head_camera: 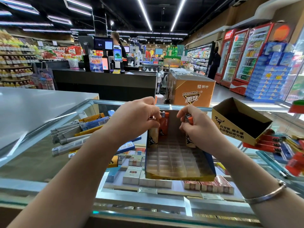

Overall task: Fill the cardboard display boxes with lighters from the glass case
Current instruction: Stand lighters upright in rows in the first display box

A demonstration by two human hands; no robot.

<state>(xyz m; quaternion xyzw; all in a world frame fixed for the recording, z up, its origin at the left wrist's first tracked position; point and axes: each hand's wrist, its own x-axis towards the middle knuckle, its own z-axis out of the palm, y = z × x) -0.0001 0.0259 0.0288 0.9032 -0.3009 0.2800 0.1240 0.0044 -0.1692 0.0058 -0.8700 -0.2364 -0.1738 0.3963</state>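
Observation:
An open cardboard display box (181,176) with a clear slotted insert stands on the glass case (49,162) in front of me. My left hand (138,117) grips a pale lighter (153,137) upright at the box's back left, beside an orange lighter (164,125) standing in the back row. My right hand (197,124) holds an orange-topped lighter (189,120) at the back right, with a pale lighter body (190,141) below it. A second display box (230,125), with its inside in shadow, lies tilted to the right.
Loose lighters in red packs (266,145) lie under and beside the tilted box. Long flat packs (74,137) are piled on the glass at the left. Cigarette packs (141,176) show under the glass. A checkout counter (105,81) and an orange freezer (192,91) stand beyond.

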